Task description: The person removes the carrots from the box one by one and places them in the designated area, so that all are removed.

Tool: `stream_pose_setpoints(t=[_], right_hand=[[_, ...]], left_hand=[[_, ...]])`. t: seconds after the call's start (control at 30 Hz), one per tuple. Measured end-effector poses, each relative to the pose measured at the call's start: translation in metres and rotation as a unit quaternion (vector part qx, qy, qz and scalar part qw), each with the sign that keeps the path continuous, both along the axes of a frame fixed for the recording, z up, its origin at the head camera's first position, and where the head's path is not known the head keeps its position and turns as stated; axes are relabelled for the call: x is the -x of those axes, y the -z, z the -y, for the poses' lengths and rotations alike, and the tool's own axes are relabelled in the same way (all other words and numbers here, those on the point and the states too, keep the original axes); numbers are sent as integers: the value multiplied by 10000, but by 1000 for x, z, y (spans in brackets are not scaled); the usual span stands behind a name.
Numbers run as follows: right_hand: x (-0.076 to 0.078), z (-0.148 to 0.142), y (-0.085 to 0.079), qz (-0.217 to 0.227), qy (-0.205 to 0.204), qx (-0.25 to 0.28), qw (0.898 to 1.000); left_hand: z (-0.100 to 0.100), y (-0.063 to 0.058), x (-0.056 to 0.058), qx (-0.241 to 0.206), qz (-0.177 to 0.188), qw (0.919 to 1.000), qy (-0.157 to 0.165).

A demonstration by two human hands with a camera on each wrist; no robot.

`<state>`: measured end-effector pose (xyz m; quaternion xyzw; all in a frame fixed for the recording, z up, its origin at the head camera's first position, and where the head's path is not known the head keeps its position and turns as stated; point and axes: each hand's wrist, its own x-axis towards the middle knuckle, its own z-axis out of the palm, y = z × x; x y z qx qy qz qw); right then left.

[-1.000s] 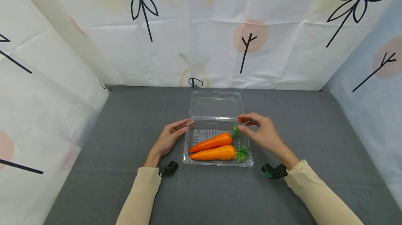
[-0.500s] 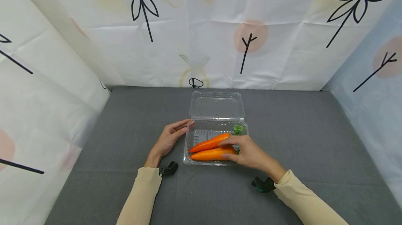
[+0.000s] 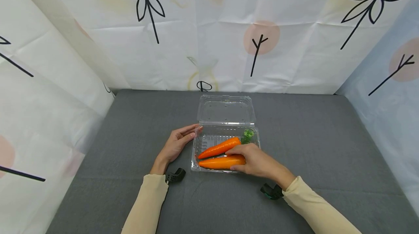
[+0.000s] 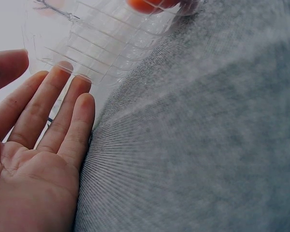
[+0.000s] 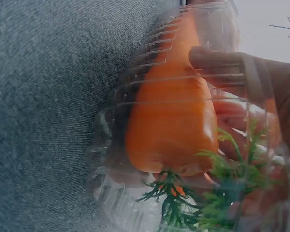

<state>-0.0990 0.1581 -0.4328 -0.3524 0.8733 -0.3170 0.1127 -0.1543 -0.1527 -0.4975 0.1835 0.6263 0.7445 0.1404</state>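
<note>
Two orange carrots lie side by side in a clear plastic clamshell box (image 3: 209, 138), tips to the left. My right hand (image 3: 258, 161) grips the thick end of the nearer carrot (image 3: 216, 162), thumb on its near side and fingers over the far side. In the right wrist view the thumb presses along this carrot (image 5: 174, 125) behind the clear wall. Its green leaves (image 5: 171, 203) are hidden by the hand in the head view. The farther carrot (image 3: 218, 148) shows its leafy top (image 3: 248, 134). My left hand (image 3: 175, 146), fingers extended, touches the box's left side.
The box's clear lid (image 3: 226, 108) lies folded back toward the rear. A grey cloth (image 3: 131, 125) covers the table. White patterned curtains (image 3: 222, 52) hang behind and along both sides. Dark wrist mounts (image 3: 176, 175) sit on both arms.
My right hand has moved from the box's right rear corner down and left onto the nearer carrot and taken hold. That carrot has shifted slightly toward the front. The left hand stays put.
</note>
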Motion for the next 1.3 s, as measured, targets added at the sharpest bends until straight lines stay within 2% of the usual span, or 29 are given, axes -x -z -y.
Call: stream_pose_setpoints(t=[0.2, 0.43, 0.67, 0.83, 1.03, 1.3], right_hand=[[1, 4, -1, 16, 11, -144, 9999], [0, 3, 1, 32, 128, -15, 9999], [-2, 1, 1, 54, 222, 273, 9994], [-4, -1, -1, 117, 441, 722, 9963], [-6, -2, -4, 77, 731, 1413, 9872], [-9, -9, -16, -62, 1011, 2422, 9649]], left_hand=[[0, 0, 0, 21, 54, 10000, -30], [0, 0, -1, 16, 65, 10000, -23], [0, 0, -1, 3, 99, 9999, -45], [0, 1, -1, 40, 54, 10000, -67], [0, 1, -1, 34, 34, 10000, -74], [0, 2, -1, 49, 5, 10000, -69]])
